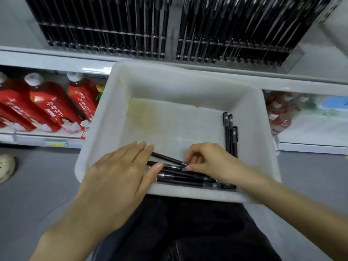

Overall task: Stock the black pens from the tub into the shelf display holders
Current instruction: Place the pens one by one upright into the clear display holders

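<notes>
Lying along the near wall of the tub, a small heap of black pens runs left to right, most of them side by side and touching. One slanted pen sits on top of the heap, tilted away from the rest. The right hand has its fingers curled and pinches the right end of that slanted pen between fingertips and thumb. The left hand is flat with straight fingers, spread over the left ends of the heap, its thumb lying along the pens; it grips nothing. Three pens lie apart from the heap, against the tub's right wall, parallel and pointing away from the person. The tub floor elsewhere is bare white with a yellowish stain at the far left.

The tub rests on the person's lap, over dark trousers. Past its far rim, on a white shelf, clear holders stand packed with upright black pens, in two blocks with a narrow gap between. Lower left, red bottles with white caps lie in a row. Lower right, blurred red-and-white goods cannot be made out. A pale shoe shows on the grey floor at far left.
</notes>
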Demonstrator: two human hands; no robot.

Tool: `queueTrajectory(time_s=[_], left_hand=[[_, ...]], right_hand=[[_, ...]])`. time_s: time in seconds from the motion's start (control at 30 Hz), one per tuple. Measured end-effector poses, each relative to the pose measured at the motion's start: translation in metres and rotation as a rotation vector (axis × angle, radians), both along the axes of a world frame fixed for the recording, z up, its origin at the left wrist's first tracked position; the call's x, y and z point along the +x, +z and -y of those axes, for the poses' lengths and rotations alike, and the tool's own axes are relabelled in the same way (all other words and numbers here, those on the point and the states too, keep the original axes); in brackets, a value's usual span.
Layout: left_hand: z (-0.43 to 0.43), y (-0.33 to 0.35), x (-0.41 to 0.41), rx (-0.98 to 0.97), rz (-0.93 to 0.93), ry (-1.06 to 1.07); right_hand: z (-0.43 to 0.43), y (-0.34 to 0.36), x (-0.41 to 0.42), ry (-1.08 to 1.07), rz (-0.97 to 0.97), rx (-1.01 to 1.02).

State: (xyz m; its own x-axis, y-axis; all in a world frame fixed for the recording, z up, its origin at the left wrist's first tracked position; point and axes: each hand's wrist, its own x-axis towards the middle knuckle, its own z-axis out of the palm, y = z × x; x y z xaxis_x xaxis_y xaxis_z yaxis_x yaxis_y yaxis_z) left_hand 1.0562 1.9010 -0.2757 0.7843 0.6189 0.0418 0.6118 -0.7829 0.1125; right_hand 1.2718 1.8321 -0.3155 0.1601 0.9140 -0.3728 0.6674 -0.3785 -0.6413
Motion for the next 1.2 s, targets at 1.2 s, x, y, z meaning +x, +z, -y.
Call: queueTrajectory(time_s=[1.2], left_hand=[[-0.03,0.042,0.023,-0.444,-0.1,0.042]], right_hand=[[-0.009,0.05,0.044,-0.242,-0.064,0.417]])
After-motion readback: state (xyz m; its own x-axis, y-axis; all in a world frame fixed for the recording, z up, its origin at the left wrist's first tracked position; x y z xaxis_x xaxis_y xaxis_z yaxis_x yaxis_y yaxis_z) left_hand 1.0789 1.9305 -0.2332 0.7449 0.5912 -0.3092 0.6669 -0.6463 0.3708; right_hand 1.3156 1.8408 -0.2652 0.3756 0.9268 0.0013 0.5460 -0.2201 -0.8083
